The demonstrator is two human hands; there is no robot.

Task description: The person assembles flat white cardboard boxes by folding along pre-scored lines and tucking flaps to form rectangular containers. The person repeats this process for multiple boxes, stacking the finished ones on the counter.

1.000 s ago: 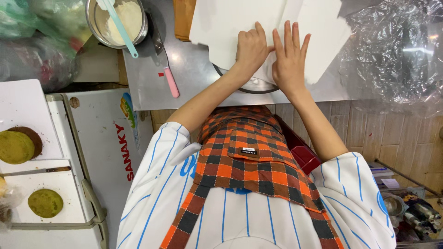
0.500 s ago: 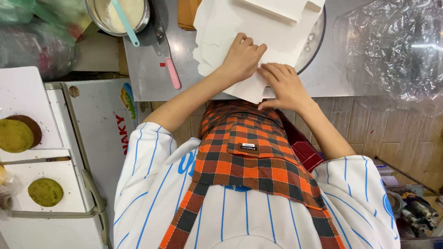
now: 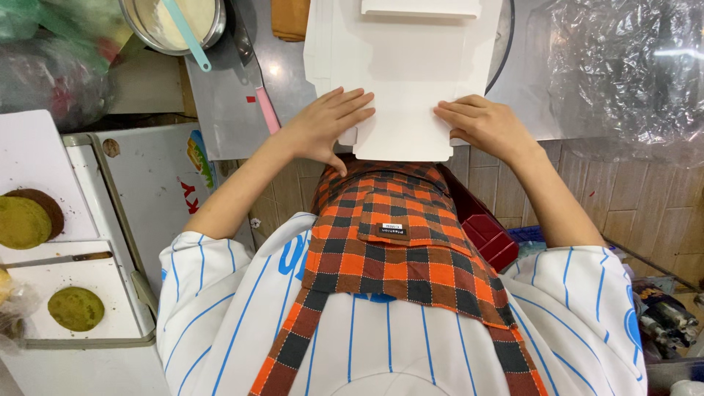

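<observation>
- The left hand (image 3: 326,125) lay flat and open on the white cardboard sheet (image 3: 407,70), fingers stretched out side by side across its lower left part, thumb hanging off the near edge; it gripped nothing, only pressed down.
- The right hand (image 3: 488,126) was likewise spread open, palm down, fingertips on the lower right part of the sheet and pointing toward the left hand; it clasped nothing either.
- The sheet was an unfolded box blank, lying flat on the steel counter (image 3: 227,110) between the two hands, its near flap jutting past the counter edge toward the person's body, above the orange and black checked apron (image 3: 396,235).
- A folded white piece (image 3: 420,7) rested on the far end of the sheet, well apart from both hands.
- A dark round rim (image 3: 506,37) showed from under the sheet's right side; what it belonged to could not be told.
- To the left of the sheet, on the counter, lay a knife with a pink handle (image 3: 265,106), just beside the left hand but not touching it.
- Farther left stood a metal bowl of pale batter (image 3: 176,22) with a light blue spatula (image 3: 187,37) leaning in it.
- Crumpled clear plastic wrap (image 3: 623,73) lay to the right of the right hand.
- At the far left, green round cakes (image 3: 73,308) sat on white boards (image 3: 110,282), well apart from the hands.
</observation>
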